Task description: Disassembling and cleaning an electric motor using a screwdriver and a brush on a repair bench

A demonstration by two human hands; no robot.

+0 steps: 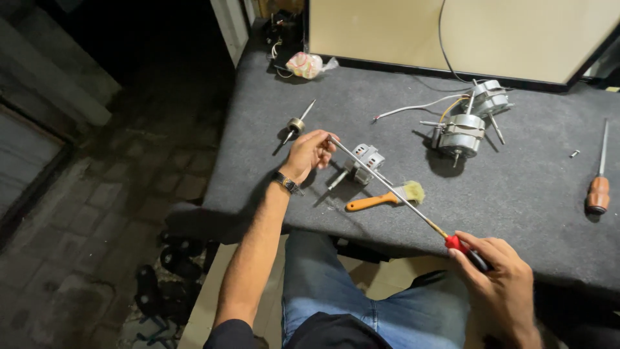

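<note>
My right hand grips the red and black handle of a long screwdriver at the table's near edge. Its thin metal shaft runs up and left to my left hand, whose fingers pinch the tip above the grey table. A watch sits on my left wrist. Just right of that hand lies a small metal motor housing. An orange-handled brush lies under the shaft.
A rotor on a shaft lies left of my hand. Two wired motors sit at the back right. A wooden-handled screwdriver lies at far right, near a small screw. A plastic bag lies at the back.
</note>
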